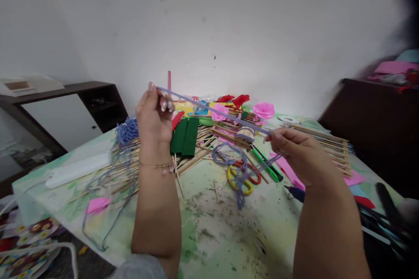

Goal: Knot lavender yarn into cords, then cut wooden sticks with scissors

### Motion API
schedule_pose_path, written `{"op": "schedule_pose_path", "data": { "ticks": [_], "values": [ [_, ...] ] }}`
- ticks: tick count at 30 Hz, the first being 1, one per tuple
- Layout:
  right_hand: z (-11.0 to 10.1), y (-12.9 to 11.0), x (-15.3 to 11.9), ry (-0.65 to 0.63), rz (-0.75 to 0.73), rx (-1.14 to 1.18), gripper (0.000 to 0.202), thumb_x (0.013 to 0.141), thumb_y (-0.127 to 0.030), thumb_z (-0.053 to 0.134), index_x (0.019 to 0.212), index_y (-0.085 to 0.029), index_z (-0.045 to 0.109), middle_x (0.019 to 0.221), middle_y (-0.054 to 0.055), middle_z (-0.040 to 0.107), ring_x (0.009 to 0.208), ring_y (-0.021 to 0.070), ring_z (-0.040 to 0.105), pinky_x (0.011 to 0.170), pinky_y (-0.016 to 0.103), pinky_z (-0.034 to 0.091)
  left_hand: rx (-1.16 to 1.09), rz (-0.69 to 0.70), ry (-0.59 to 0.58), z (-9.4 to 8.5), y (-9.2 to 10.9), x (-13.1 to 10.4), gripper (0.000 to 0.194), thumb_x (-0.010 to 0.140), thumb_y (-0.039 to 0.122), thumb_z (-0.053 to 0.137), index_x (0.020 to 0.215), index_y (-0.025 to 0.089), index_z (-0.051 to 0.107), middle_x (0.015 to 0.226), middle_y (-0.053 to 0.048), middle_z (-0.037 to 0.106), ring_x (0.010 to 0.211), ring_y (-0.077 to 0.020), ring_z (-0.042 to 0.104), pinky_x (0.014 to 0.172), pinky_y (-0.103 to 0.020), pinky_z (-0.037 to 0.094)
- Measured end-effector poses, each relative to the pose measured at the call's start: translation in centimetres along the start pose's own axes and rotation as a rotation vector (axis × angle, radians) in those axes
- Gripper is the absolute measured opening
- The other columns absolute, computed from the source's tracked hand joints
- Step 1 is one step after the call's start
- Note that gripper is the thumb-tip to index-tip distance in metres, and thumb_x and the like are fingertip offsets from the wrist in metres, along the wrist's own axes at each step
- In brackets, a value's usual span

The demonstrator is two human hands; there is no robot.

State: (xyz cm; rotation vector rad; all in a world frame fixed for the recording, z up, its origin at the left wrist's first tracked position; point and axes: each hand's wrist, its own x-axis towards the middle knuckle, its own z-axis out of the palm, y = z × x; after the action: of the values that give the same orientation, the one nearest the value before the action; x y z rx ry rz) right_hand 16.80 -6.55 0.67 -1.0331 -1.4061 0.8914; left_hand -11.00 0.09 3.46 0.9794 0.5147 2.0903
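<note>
A strand of lavender yarn (212,110) is stretched taut in the air between my two hands, sloping down to the right. My left hand (153,113) pinches its upper end between thumb and finger, with the other fingers curled. At the lower end, my right hand (291,146) pinches the yarn at the fingertips. Beneath the strand, loose loops of yarn lie over scissors (240,185) with yellow and red handles. A small round bundle of short sticks (245,134) sits below the strand, left of my right hand. A green utility knife (266,163) lies beside the scissors.
Many thin wooden sticks (183,168) and dark green paper (185,137) cover the table's middle. Pink and red paper flowers (263,110) stand at the back. A yarn heap (127,131) lies left, a stick frame (327,146) right. Dark pens or tools crowd the right front.
</note>
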Motion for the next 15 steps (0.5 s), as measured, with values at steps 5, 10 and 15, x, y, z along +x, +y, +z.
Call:
{"op": "schedule_pose_path", "data": {
  "ticks": [5,10,15],
  "values": [
    [-2.0,1.0,0.4,0.189,0.039,-0.089,0.026,0.066,-0.045,0.074,0.074,-0.021,0.070,0.060,-0.003,0.053,0.057,0.0096,0.044,0.055,0.024,0.035,-0.019,-0.220,0.444,-5.4,-1.3,3.2,0.032,0.090,0.021,0.042,0.059,0.018,0.039,0.042,0.008,0.029,0.033,-0.0041,0.027,0.035,-0.017,0.021],
    [-3.1,2.0,0.6,0.283,0.060,-0.121,0.026,0.067,-0.044,0.072,0.069,-0.019,0.068,0.054,-0.004,0.045,0.050,0.0087,0.037,0.048,0.024,0.030,-0.015,-0.292,0.438,-7.0,-2.6,4.2,0.029,0.089,0.021,0.040,0.061,0.018,0.035,0.041,0.010,0.027,0.032,-0.0040,0.025,0.036,-0.016,0.020],
    [-4.1,3.2,4.2,0.450,0.127,-0.059,0.020,0.083,-0.031,0.056,0.070,-0.017,0.061,0.050,-0.006,0.035,0.045,0.0067,0.032,0.044,0.021,0.028,0.460,-0.311,0.282,-7.5,-5.7,4.6,0.025,0.086,0.026,0.042,0.063,0.018,0.040,0.043,0.009,0.030,0.036,-0.0049,0.028,0.039,-0.016,0.023]
  ]
}}
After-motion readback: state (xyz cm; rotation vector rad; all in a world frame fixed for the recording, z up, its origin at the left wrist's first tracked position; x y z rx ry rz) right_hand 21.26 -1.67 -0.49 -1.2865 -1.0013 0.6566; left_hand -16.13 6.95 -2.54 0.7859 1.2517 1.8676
